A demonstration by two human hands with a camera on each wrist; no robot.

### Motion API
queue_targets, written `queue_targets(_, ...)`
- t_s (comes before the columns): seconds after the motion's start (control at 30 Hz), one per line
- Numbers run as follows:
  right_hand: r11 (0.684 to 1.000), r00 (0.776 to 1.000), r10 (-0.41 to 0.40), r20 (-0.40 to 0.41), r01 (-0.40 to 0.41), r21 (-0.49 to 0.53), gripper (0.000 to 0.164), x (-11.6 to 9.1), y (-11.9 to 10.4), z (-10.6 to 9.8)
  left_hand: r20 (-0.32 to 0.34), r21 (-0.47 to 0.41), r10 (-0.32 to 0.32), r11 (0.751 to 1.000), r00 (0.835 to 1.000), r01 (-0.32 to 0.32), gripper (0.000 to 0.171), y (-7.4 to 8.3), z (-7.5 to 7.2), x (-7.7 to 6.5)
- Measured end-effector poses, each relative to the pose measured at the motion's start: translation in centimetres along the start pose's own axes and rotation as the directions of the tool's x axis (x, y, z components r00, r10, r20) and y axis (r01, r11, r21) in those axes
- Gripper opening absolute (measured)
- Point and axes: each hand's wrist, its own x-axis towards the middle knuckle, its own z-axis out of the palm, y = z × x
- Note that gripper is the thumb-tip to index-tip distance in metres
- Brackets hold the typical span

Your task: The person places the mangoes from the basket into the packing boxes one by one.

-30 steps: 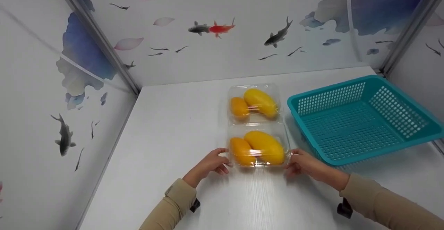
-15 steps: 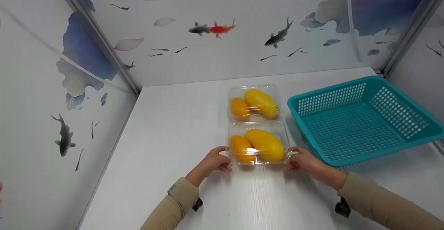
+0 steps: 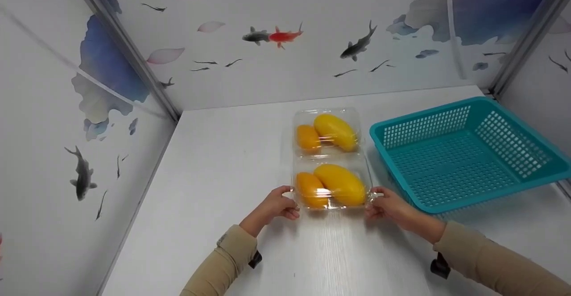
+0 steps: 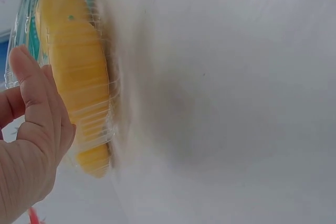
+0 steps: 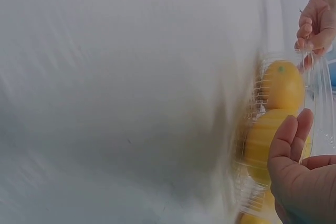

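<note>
Two clear plastic boxes stand one behind the other on the white table, each holding two yellow-orange mangoes. The near box (image 3: 332, 200) has my left hand (image 3: 277, 204) at its left side and my right hand (image 3: 390, 206) at its right side. Thumbs and fingers of both hands pinch the rim at its near corners. A large yellow mango (image 3: 341, 184) and a smaller orange mango (image 3: 311, 189) show through its lid. Directly behind is the far box (image 3: 328, 113), about touching the near one. In the left wrist view, mangoes (image 4: 79, 72) lie beyond my left hand (image 4: 34, 124).
A teal perforated plastic basket (image 3: 446, 209) stands just right of the boxes, its near-left corner close to my right forearm. White panels (image 3: 312, 77) with painted fish wall in the table (image 3: 223, 153) at the back and sides.
The near box has slid slightly away from me, up against the far box, with both hands moving along with it. The far box and basket stay where they were.
</note>
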Motion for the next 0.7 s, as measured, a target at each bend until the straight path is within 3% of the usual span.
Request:
queue_targets(0.23, 1.0, 0.998, 0.02, -0.067, -0.02, -0.006, 0.047, 0.7, 0.0, -0.2, 0.004, -0.012, -0.004, 1.0, 1.0, 0.004, 0.057, 0.6, 0.1, 0.7)
queue_targets(0.5, 1.0, 0.992, 0.001, -0.126, -0.005, -0.03, 0.052, 1.5, 0.0, 0.1, 0.01, -0.04, 0.048, 0.998, 0.999, -0.048, 0.055, 0.6, 0.1, 1.3)
queue_targets(0.63, 1.0, 0.991, -0.007, -0.133, 0.003, -0.026, 0.05, 1.4, 0.2, 0.2, -0.022, -0.023, 0.037, 0.999, 0.999, -0.037, 0.054, 0.6, 0.4, 1.2)
queue_targets(0.7, 0.999, 0.994, 0.026, -0.109, -0.03, -0.029, 0.051, 1.0, 0.3, 0.2, -0.045, -0.006, 0.037, 0.999, 0.998, -0.038, 0.056, 0.6, 0.5, 1.0)
